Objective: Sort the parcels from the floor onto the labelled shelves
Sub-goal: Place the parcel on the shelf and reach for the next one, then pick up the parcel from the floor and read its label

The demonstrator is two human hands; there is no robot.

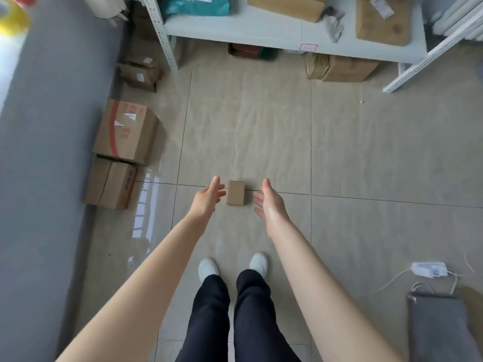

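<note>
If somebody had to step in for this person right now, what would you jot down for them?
Left hand and right hand: both open and empty, either side of the small brown parcel, which lies on the tiled floor.
Done: some parcels already sit on the white shelf, among them a teal bag.
Left: shelve this parcel, then possibly the cardboard boxes by the grey wall.

Both bare arms stretch forward and down, the left hand (209,198) and right hand (270,202) apart, palms turned toward each other, fingers spread and empty, above feet in white shoes (232,265).
</note>
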